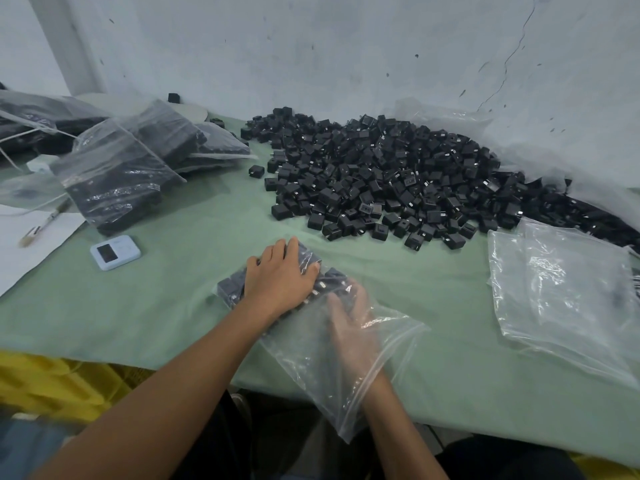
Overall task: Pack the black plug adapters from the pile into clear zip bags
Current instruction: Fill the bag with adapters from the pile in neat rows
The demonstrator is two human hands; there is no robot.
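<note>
No text readable; small device [115,252] seemingly too blurred.

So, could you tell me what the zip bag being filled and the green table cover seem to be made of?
Clear zip bag: thin soft plastic film, glossy; it crinkles, glints, and the right hand shows through it. Pale green table cover: probably matte fabric or soft mat; no glare, gentle wrinkles.
</note>
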